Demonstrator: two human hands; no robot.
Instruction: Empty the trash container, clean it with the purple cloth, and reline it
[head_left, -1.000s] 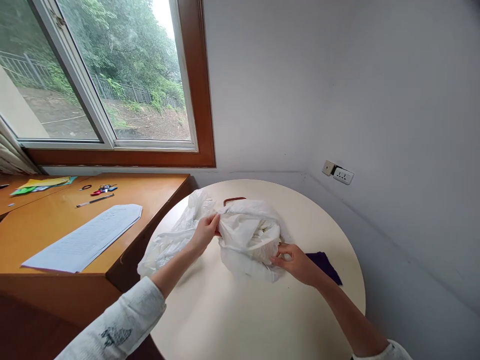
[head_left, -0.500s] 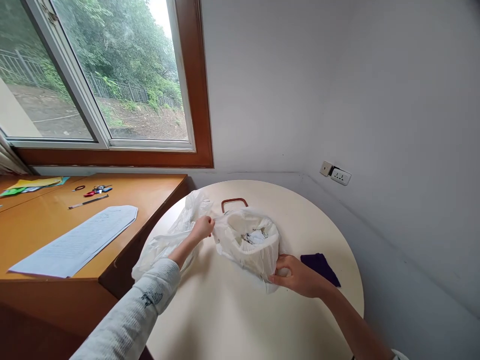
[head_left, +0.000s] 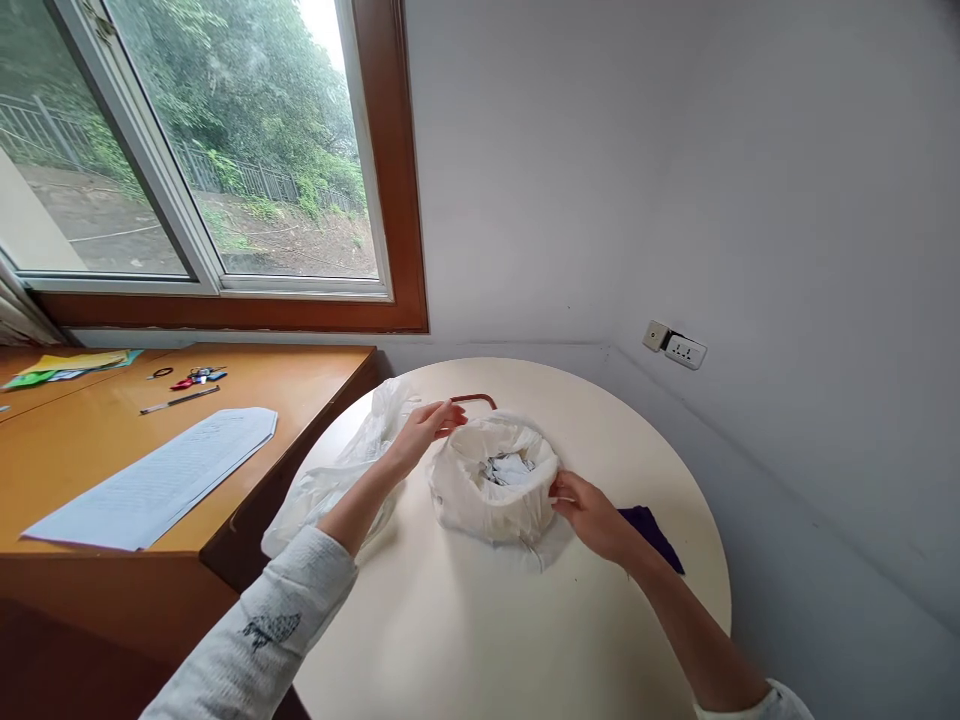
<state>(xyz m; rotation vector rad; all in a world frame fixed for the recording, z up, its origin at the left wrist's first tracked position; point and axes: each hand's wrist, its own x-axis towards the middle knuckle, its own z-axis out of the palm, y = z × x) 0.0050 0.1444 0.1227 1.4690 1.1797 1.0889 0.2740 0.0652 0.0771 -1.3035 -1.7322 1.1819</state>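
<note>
A white plastic bag (head_left: 480, 505) lines a round container on the round table, folded over its rim, with crumpled paper (head_left: 508, 469) inside. My left hand (head_left: 429, 432) is at the far left of the bag's rim, fingers stretched out and close to or touching it. At the right side, my right hand (head_left: 589, 510) pinches the bag's edge between thumb and fingers. Behind the bag a brown handle (head_left: 476, 397) shows, partly covered by my left hand. Another loose white plastic bag (head_left: 337, 480) lies crumpled to the left, partly behind my left forearm.
A dark purple cloth (head_left: 654, 535) lies right of my right hand, on the cream round table (head_left: 465, 640). The wooden desk (head_left: 315, 400) at left bears paper sheets (head_left: 165, 480), a pen (head_left: 180, 400), keys (head_left: 199, 378) and coloured papers (head_left: 71, 365). Walls stand behind and right.
My left hand has let go of the pulled-out bag edge and moved up and right to the far rim. My right hand has shifted slightly up along the right side.
</note>
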